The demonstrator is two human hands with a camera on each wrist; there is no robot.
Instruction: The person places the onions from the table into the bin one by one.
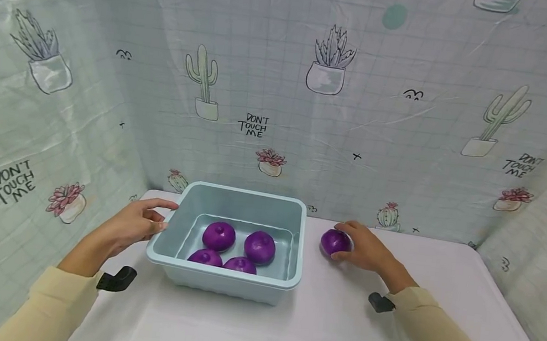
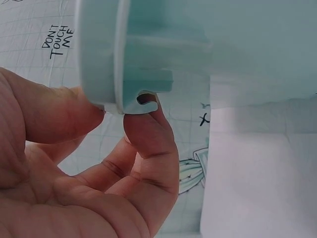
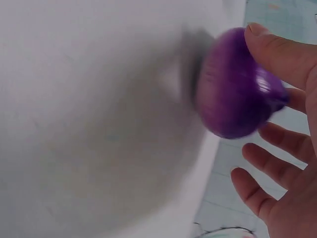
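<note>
My left hand (image 1: 137, 222) pinches the left rim of a pale blue plastic bin (image 1: 221, 283). In the left wrist view the thumb (image 2: 59, 116) lies outside the rim (image 2: 101, 54) and a bent finger (image 2: 148, 136) sits beneath it. Right of the bin, my right hand (image 1: 364, 248) holds a glossy purple onion (image 1: 334, 242) between thumb and fingers. The right wrist view shows the thumb (image 3: 280, 54) on the onion (image 3: 233, 87), with the lower fingers spread apart from it. Whether the onion touches the table cannot be told.
Several purple onions (image 1: 260, 247) lie inside the bin. The white table (image 1: 352, 323) ends at the back against a curtain (image 1: 384, 121) printed with cacti, and more of that sheet hangs at both sides. Dark camera mounts (image 1: 117, 279) stick out from the wrists.
</note>
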